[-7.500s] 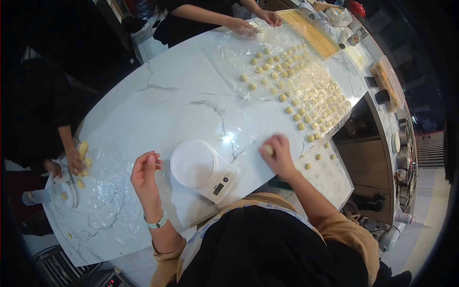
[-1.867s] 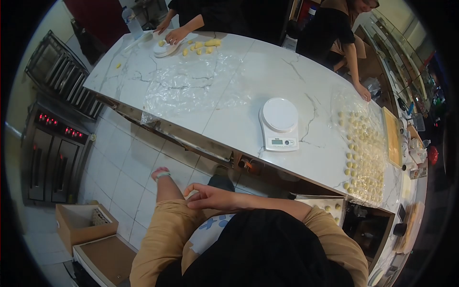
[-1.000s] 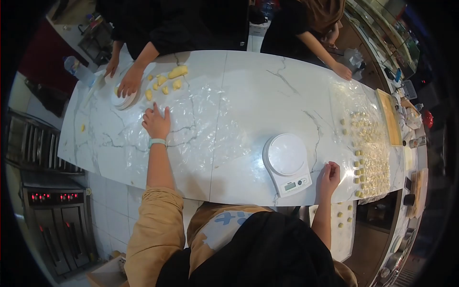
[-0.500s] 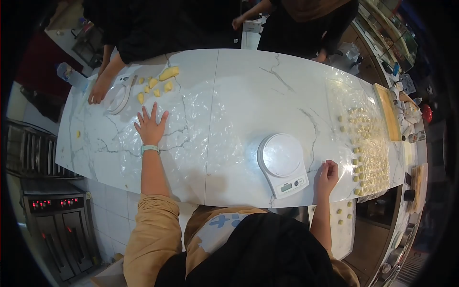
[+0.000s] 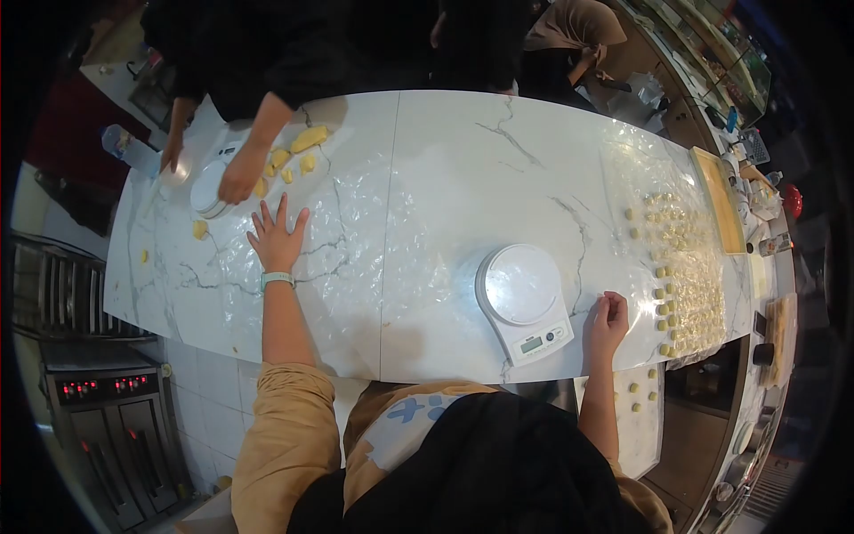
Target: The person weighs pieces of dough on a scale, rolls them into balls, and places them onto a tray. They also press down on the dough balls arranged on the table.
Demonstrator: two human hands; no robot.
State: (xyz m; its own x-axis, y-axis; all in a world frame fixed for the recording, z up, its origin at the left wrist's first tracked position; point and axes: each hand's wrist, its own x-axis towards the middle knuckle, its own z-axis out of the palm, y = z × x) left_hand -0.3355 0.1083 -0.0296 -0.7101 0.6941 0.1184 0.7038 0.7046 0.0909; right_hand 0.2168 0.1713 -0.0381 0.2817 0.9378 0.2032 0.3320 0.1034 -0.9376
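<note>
My left hand (image 5: 277,238) lies with fingers spread on a clear plastic sheet (image 5: 356,258) over the marble table. Just beyond its fingertips are pieces of yellow dough (image 5: 310,138). My right hand (image 5: 608,322) rests near the front edge with curled fingers; whether a small thing is between them is hidden. Left of that hand stands a white kitchen scale (image 5: 523,289) with a bare round top. Rows of small pale dough pieces (image 5: 680,303) sit on plastic to the right of my right hand.
Across the table, a co-worker's two hands (image 5: 240,178) are at a second white scale (image 5: 208,189). A wooden tray (image 5: 719,200) lies at the right edge. Other people in dark clothes stand at the far side. An oven (image 5: 116,427) is at lower left.
The co-worker's hand has moved onto the second scale and dough area. A yellow piece now lies nearer, left of my left hand. People at the far side have shifted. My hands stay nearly still.
</note>
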